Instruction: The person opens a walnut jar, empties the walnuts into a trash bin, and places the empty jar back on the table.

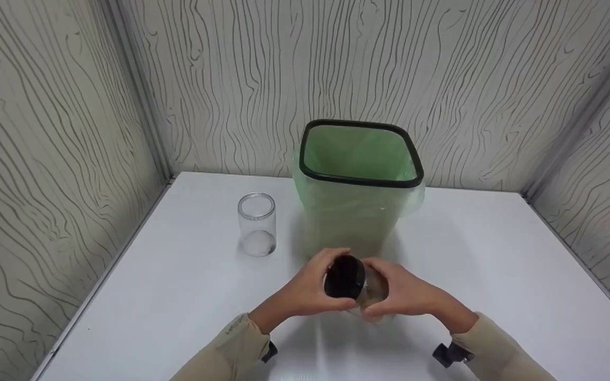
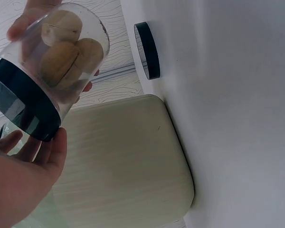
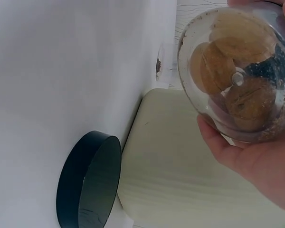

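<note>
Both hands hold a clear plastic jar (image 1: 377, 286) above the table, tipped on its side with its black lid (image 1: 344, 277) toward the left. Several walnuts (image 2: 61, 59) show through the jar wall. My left hand (image 1: 313, 286) grips the lid, thumb and fingers around its edge. The right hand (image 1: 408, 291) wraps around the base end of the jar. In the right wrist view the walnuts (image 3: 251, 102) lie close behind the jar's bottom. A second black lid (image 3: 88, 180) is on the table below, hidden by the hands in the head view.
Just beyond the hands stands a pale bin (image 1: 347, 227) with a green liner (image 1: 358, 151) and a black rim. To its left, an uncovered clear jar (image 1: 257, 227) stands upright on the white table (image 1: 188, 296). Patterned panels (image 1: 231, 79) enclose the back and sides.
</note>
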Demonstrator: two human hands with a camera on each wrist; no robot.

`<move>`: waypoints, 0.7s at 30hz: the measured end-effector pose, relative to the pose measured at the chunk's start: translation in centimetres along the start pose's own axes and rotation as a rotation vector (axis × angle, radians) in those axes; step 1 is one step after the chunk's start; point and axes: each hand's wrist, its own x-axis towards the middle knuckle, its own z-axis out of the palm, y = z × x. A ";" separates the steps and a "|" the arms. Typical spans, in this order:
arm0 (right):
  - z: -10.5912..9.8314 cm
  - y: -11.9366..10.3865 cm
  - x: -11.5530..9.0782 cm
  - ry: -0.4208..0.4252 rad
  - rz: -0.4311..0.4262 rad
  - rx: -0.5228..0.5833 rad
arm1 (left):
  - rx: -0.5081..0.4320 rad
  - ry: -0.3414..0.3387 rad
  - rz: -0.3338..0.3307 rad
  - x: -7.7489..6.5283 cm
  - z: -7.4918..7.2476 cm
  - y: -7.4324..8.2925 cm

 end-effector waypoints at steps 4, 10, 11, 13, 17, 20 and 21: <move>-0.2 -0.3 0.0 -0.043 0.036 0.000 | 0.009 0.015 0.021 0.1 0.0 0.0; -0.5 -0.4 0.0 -0.092 0.044 -0.009 | -0.005 0.014 0.037 0.0 0.0 -0.1; -0.6 -0.3 0.0 -0.096 0.040 -0.014 | -0.014 0.013 0.043 0.0 -0.1 -0.2; -0.7 -0.4 0.0 -0.098 0.033 -0.027 | -0.032 0.015 0.054 0.0 -0.2 -0.1; -0.9 -0.5 -0.1 -0.095 0.025 -0.041 | -0.057 0.009 0.071 0.0 -0.5 0.0; -0.8 -0.7 -0.1 -0.088 0.024 -0.042 | -0.044 0.003 0.080 -0.1 -0.6 -0.1; -0.8 -0.7 -0.1 -0.088 0.026 -0.036 | -0.036 -0.001 0.082 -0.2 -0.6 -0.1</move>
